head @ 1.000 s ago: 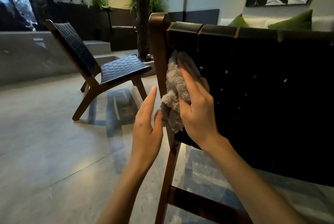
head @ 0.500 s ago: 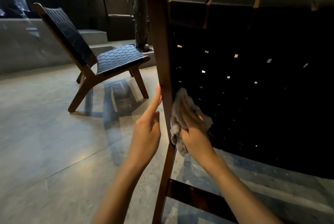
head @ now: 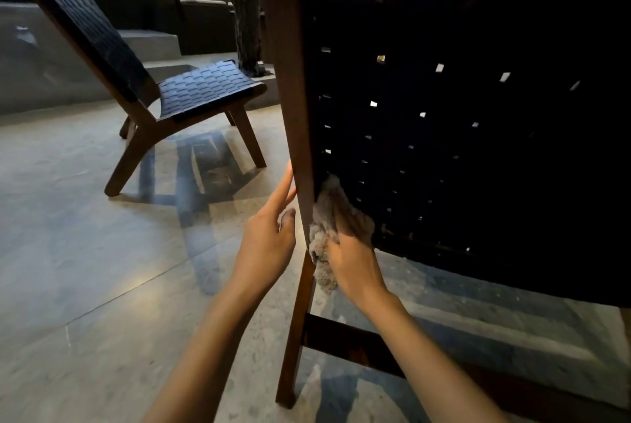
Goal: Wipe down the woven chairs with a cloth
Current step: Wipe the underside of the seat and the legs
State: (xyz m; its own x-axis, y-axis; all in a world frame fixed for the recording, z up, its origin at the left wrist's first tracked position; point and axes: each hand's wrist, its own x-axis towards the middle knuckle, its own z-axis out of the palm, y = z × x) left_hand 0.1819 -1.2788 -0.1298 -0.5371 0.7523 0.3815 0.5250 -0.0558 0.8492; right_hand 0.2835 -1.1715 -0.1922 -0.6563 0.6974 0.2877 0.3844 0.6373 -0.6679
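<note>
Far chair (head: 177, 91): standing at the left on the floor (head: 68, 252), well apart from the work, dark woven seat and back on a wooden frame; judged to be waiting its turn. Left hand (head: 269, 241): reaching up beside the near chair's wooden post (head: 297, 115), fingers (head: 285, 188) lying straight and close together, tips touching the post's outer face, thumb relaxed, holding nothing; judged to be steadying the frame against the push of the wiping. Cloth (head: 324, 245): a pale, fluffy bunch pressing against the lower left corner of the woven back (head: 478, 149), just beside the post, one loose end hanging below the bottom edge. Right hand (head: 355, 262): lying over the cloth and gripping it, fingers folding into the bunch and pushing it flat to the weave, the fingertips themselves being hidden in the folds. Woven back: running off to the right, dark, small gaps letting light through; the stroke is sitting at its bottom edge. Crossbar (head: 341, 337): joining the legs below, untouched.
</note>
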